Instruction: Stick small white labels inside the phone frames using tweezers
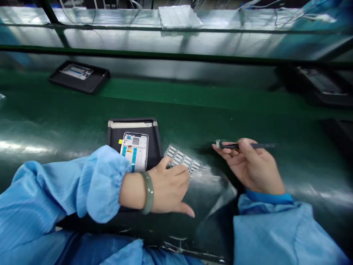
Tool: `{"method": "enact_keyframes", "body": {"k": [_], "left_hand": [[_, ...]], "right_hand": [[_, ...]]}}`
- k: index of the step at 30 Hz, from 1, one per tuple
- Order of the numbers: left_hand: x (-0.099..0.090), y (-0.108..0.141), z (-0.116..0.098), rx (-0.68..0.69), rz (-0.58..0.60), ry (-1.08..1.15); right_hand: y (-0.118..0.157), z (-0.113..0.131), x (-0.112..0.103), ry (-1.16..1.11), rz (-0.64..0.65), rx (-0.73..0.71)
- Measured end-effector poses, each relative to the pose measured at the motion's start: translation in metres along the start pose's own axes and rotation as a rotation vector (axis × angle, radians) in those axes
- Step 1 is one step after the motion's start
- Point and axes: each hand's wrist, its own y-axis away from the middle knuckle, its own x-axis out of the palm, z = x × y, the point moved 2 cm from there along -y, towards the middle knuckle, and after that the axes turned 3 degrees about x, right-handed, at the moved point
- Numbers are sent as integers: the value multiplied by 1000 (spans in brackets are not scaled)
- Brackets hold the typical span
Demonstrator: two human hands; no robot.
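My left hand [171, 187], with a green bangle on its wrist, lies palm down over the near edge of a sheet of small grey and white stickers [182, 158]. Its thumb stretches out to the side and the fingertips touch the sheet. To the right, my right hand [255, 167] is closed around dark tweezers [256, 145]. A small pale piece [218, 143], perhaps a sticker, is at the tweezers' tip, above the bench. Left of the sheet, an opened phone body [140, 149] with blue strips and a yellow tab rests in a black tray [153, 140], partly behind my left sleeve.
Another black tray [96, 81] with a phone body [77, 71] stands at the back left. More dark trays [328, 95] are at the right, blurred. A rail [176, 55] crosses behind the green bench [206, 97], below a shelf with a white packet [179, 16] and cables.
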Motion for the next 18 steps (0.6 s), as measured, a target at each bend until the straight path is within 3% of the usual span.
{"method": "enact_keyframes", "body": {"k": [6, 9, 12, 15, 18], "left_hand": [[-3, -43, 48, 12, 13, -108], [-1, -60, 67, -5, 90, -93], [5, -69, 75, -114, 192, -81], [-7, -55, 79, -232, 129, -103], [-34, -15, 87, -227, 38, -85]], "right_hand": [[3, 17, -13, -74, -169, -85], [2, 22, -20, -113, -256, -150], [1, 26, -28, -125, -314, -181], [6, 30, -32, -119, -358, -189], [16, 35, -33, -14, -357, -213]]}}
